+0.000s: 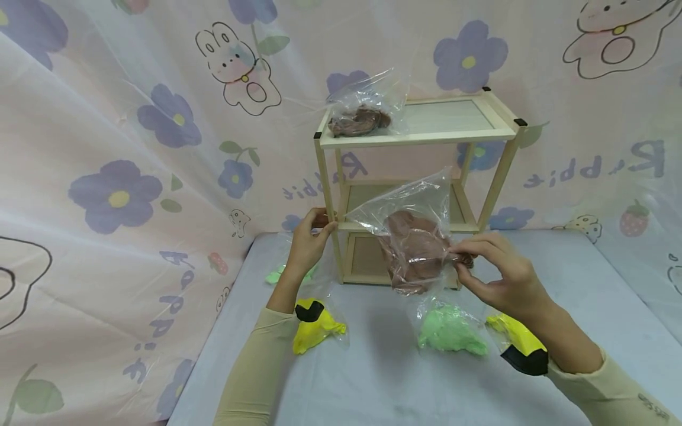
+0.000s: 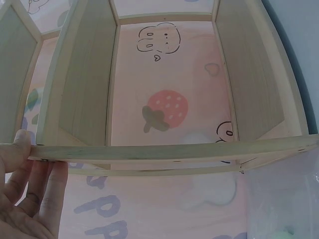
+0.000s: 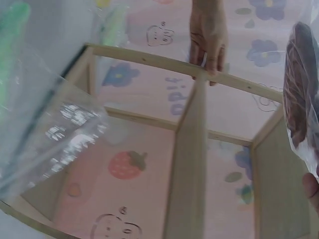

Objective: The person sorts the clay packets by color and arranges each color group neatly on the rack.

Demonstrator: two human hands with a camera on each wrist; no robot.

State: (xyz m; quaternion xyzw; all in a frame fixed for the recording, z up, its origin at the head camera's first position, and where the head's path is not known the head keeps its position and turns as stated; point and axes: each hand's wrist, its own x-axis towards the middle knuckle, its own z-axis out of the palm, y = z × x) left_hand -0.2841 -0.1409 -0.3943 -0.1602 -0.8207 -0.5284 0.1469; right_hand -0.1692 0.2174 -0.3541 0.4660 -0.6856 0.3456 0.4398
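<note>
In the head view my right hand [image 1: 506, 275] pinches the side of a clear plastic bag with a brown soft lump [image 1: 418, 245] inside, held up before the wooden shelf [image 1: 415, 141]. My left hand [image 1: 309, 245] grips the shelf's front left post at the middle tier. The left wrist view shows the thumb and fingers of that hand [image 2: 37, 191] on either side of the post [image 2: 174, 152]. At the right edge of the right wrist view hangs the brown bag [image 3: 301, 89], with only part of my right hand [image 3: 311, 189] showing.
Another bagged brown lump [image 1: 359, 121] lies on the shelf's top left. On the table before the shelf are bagged yellow pieces [image 1: 314, 337], a bagged green lump [image 1: 450, 331] and yellow material [image 1: 517, 334] near my right wrist. More green [image 1: 277, 275] lies behind my left wrist.
</note>
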